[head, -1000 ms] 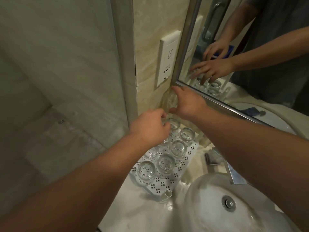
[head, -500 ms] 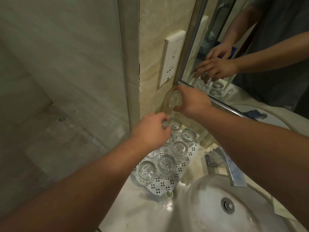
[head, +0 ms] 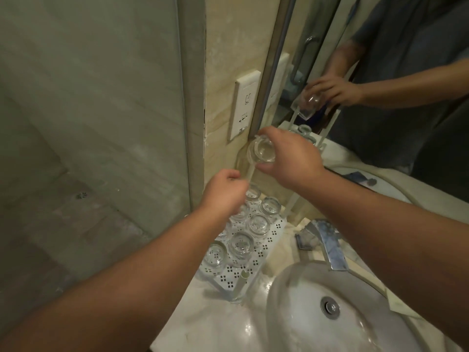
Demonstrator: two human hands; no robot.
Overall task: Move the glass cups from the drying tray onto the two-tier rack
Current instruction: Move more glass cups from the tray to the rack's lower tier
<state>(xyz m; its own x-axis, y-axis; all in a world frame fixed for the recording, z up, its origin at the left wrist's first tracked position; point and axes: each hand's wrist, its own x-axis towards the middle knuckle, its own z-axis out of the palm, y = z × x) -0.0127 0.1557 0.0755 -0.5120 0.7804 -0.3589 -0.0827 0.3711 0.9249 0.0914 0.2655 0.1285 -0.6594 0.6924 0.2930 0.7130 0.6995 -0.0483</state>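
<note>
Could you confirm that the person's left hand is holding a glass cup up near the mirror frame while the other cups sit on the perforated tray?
Not quite: the head view shows the right hand holding the glass cup. The left hand is over the tray.

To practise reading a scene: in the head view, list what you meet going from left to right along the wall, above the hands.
Glass shower panel → metal frame post → wall socket → mirror frame → mirror.
</note>
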